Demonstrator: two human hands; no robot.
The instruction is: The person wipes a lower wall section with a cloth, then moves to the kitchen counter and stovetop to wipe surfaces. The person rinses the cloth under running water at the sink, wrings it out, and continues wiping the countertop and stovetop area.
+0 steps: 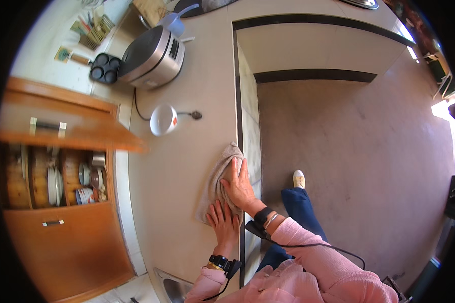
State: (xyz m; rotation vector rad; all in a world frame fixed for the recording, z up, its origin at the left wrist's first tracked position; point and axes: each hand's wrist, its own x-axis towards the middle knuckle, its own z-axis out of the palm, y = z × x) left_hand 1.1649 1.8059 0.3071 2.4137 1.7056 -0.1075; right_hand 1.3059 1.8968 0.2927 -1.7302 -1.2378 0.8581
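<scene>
A crumpled beige-grey cloth point(215, 181) lies on the countertop point(167, 197), along its dark front edge. My right hand point(239, 189) presses flat on the cloth's upper part, fingers stretched out and a little apart. Lower down, my left hand point(224, 223) rests with spread fingers on the cloth's near end. Neither hand is closed round the cloth. A white bowl point(163, 120) with a red mark stands further up the counter, beside a black plug point(196, 115) on its cord.
A rice cooker point(151, 57), a four-cup pan point(104, 68) and a blue dipper point(172, 23) stand towards the back. At the left an open wooden cabinet door point(72, 132) juts towards the counter; dishes sit inside the cabinet. A metal sink point(174, 288) lies at the near end.
</scene>
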